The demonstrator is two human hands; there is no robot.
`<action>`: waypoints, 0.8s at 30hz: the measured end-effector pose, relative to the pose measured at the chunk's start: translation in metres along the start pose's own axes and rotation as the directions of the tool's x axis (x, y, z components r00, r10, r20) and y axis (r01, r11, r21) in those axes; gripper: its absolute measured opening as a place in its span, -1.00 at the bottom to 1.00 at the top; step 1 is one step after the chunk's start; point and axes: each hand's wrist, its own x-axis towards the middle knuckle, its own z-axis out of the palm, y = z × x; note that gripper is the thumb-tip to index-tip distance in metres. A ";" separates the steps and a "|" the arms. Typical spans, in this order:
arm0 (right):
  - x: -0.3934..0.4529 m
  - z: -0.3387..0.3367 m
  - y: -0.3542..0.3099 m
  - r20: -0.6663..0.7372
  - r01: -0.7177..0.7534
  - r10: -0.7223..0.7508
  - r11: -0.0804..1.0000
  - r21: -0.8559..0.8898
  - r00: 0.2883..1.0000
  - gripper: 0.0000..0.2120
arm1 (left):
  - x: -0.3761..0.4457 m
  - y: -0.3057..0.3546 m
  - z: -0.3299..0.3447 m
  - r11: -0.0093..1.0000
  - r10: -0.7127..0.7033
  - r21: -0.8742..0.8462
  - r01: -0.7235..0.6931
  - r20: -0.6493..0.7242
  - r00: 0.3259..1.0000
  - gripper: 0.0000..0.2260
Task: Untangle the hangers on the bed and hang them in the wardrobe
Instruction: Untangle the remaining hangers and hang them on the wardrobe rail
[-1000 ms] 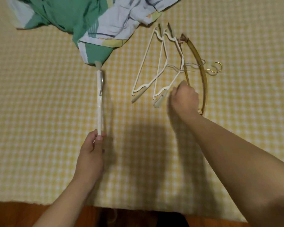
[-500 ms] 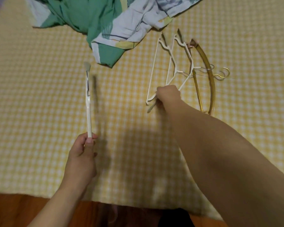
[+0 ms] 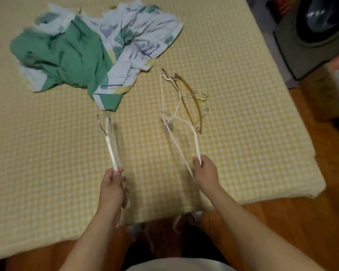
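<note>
My left hand [image 3: 112,185] grips one end of a white hanger [image 3: 111,142], seen edge-on, its metal hook near the green cloth. My right hand [image 3: 205,171] grips the end of another white hanger [image 3: 181,135], lifted off the yellow checked bed [image 3: 243,133]. Its far end still overlaps the pile: a further white hanger [image 3: 168,83] and a gold hanger [image 3: 195,103] with wire hooks lying on the bed. No wardrobe is in view.
A crumpled green and white patterned cloth [image 3: 82,53] lies at the back left of the bed. A grey machine with a round door [image 3: 317,34] stands at the right. Wooden floor [image 3: 301,222] runs along the bed's near and right edges.
My right hand has closed on a white hanger and pulled it toward me away from the pile. My left hand keeps its hanger. The view has pulled back.
</note>
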 end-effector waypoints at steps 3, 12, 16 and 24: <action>-0.058 -0.024 0.001 -0.090 0.077 -0.079 0.997 -0.026 0.993 -0.72 | -0.007 0.029 -0.002 0.999 0.049 -0.012 -0.048 0.145 0.988 -0.78; -0.206 -0.029 -0.004 -0.445 0.029 0.003 0.997 0.066 0.895 -0.82 | -0.004 0.089 -0.027 0.926 0.273 0.139 -0.352 0.397 0.876 -0.82; -0.287 -0.006 -0.009 -0.440 0.048 0.036 0.983 0.178 0.897 -0.91 | 0.000 0.092 -0.039 0.871 0.125 0.317 -0.374 0.594 0.795 -0.77; -0.453 -0.003 0.011 -0.569 0.037 0.055 0.988 0.149 0.820 -0.95 | -0.097 0.080 0.001 0.918 -0.296 0.394 -0.046 0.758 0.582 -0.69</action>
